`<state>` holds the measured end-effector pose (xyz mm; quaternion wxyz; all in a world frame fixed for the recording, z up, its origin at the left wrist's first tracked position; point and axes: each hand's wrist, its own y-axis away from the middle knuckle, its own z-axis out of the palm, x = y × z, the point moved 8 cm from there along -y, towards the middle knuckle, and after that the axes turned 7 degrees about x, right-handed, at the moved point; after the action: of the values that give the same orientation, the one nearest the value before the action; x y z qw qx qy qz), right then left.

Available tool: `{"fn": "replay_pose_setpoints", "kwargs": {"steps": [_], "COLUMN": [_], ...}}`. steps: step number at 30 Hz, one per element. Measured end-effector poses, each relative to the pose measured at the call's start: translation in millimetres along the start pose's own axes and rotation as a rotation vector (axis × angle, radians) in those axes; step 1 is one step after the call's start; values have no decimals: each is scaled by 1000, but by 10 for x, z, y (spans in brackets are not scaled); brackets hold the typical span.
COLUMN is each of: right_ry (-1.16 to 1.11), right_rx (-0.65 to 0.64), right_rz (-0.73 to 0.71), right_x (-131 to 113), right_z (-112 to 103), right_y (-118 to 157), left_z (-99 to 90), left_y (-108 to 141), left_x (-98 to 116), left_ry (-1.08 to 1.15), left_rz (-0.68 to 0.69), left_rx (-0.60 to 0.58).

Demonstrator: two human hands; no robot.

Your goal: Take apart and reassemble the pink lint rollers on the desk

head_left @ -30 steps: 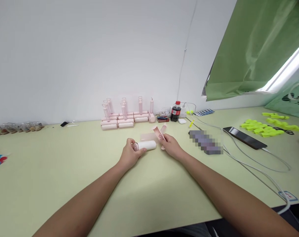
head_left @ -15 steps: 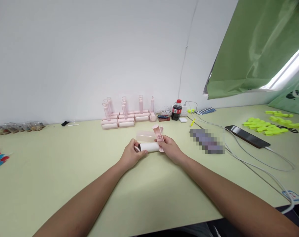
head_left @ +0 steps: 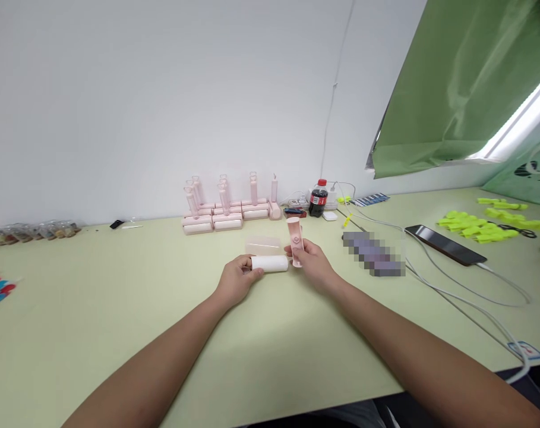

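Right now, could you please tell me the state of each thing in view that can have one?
Left hand: closed on the white roll
White roll: lengthwise across the view, held
Right hand: gripping the pink part
Pink part: held nearly upright
Translucent cover: lying behind the roll
Cola bottle: upright, capped
Black phone: flat, screen dark, cable attached
Pink rollers: handles standing up
Scissors: open or closed, cannot tell

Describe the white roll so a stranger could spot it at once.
On the pale green table, find the person's left grip. It holds one end of the white roll. Unlike the pink piece in the right grip, the roll is a plain white cylinder.
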<state>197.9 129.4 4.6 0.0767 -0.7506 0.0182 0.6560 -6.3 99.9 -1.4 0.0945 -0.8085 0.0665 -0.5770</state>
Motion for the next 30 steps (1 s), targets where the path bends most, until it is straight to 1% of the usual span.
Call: {"fn": "replay_pose_setpoints", "kwargs": {"steps": [4,8,11,13,18,20,24,30], "right_ry": [-41,-1,58,30,-263,-341,-389,-388], "right_rx": [-13,-84,-93,-61,51,73,99,92], "right_rz": [-11,-125,-181,-148,127,186,192,185], "right_x": [-52,-169,-203,-196,-138,-157,-216,-222], "right_z": [-42,-9,-6,-31,-91,-94,-105,-91], "right_y": [-21,28,47,47,113,161,212,225], "left_z": [-15,-22,-43,-50,-37,-33,-30,-41], "left_y": [6,15,19,23,34,35,26,23], "left_x": [-1,6,16,25,35,29,22,13], "left_ry": [18,-3,-30,-36,19,27,20,10], "left_rz": [-36,-53,-55,-48,-21,-16,-4,0], "left_rx": [18,30,52,59,51,51,48,56]}}
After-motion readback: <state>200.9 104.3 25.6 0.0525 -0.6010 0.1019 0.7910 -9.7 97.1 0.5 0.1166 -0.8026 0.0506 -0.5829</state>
